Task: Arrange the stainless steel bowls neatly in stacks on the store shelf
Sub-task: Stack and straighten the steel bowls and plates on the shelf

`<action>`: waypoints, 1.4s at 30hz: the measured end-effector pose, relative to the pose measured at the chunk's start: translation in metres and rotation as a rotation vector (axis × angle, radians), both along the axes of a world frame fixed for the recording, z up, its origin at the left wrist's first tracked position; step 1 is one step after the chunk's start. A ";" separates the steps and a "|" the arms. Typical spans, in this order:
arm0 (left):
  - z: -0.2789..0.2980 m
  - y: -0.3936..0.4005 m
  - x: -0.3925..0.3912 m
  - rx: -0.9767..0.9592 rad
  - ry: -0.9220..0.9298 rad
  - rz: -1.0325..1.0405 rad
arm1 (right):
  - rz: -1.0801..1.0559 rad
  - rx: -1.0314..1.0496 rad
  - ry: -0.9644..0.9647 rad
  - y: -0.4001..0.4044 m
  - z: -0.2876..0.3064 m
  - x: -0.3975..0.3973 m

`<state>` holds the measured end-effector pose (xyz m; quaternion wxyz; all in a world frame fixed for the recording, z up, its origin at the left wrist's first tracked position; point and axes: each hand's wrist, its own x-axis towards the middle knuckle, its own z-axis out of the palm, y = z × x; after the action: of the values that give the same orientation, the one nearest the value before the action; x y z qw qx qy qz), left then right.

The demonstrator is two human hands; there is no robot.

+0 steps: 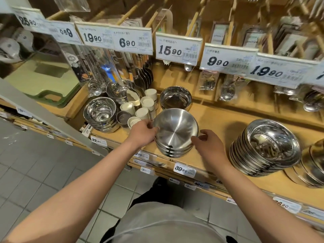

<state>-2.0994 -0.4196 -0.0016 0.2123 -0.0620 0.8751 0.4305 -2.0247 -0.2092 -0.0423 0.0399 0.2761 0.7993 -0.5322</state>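
The fingers of the left hand (142,133) are curled against the left rim of the top bowl (175,128), with the thumb laid on the rim edge, so the rim is pinched. The fingers of the right hand (208,143) are loosely bent and slightly apart at the right rim; the thumb tip is placed at the rim edge, but firm contact cannot be confirmed. The top bowl is seated, tilted slightly, on a short stack of brushed stainless steel bowls (172,150) near the front edge of the wooden shelf (219,123).

Just behind this stack, a single deeper steel bowl (175,98) is positioned. To the left, a cluster of white-capped shakers (146,106) is located, and beyond it a stack of polished bowls (100,114). To the right, well apart, a taller stack of polished bowls (266,149) is leaned toward the shelf front. Price tags (178,48) are mounted along the upper rail, above packaged spoons (228,88).
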 end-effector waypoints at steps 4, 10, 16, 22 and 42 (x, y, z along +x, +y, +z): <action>0.014 -0.002 -0.012 -0.088 0.126 -0.013 | -0.083 0.033 0.032 0.021 0.007 -0.023; 0.043 0.004 -0.036 0.041 0.212 0.031 | -0.106 -0.042 0.054 0.033 0.017 -0.093; 0.033 0.003 -0.040 0.163 0.183 0.048 | -0.054 -0.116 -0.018 0.021 0.001 -0.147; 0.016 -0.013 -0.048 0.154 0.155 0.023 | -0.025 -0.152 -0.170 0.012 -0.018 -0.173; 0.040 -0.002 -0.067 0.207 0.188 0.054 | -0.184 -0.384 -0.043 0.024 0.052 -0.137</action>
<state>-2.1661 -0.4218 0.0380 0.1229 -0.0228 0.8401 0.5279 -2.1615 -0.1852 0.0099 0.0601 0.3464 0.6537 -0.6701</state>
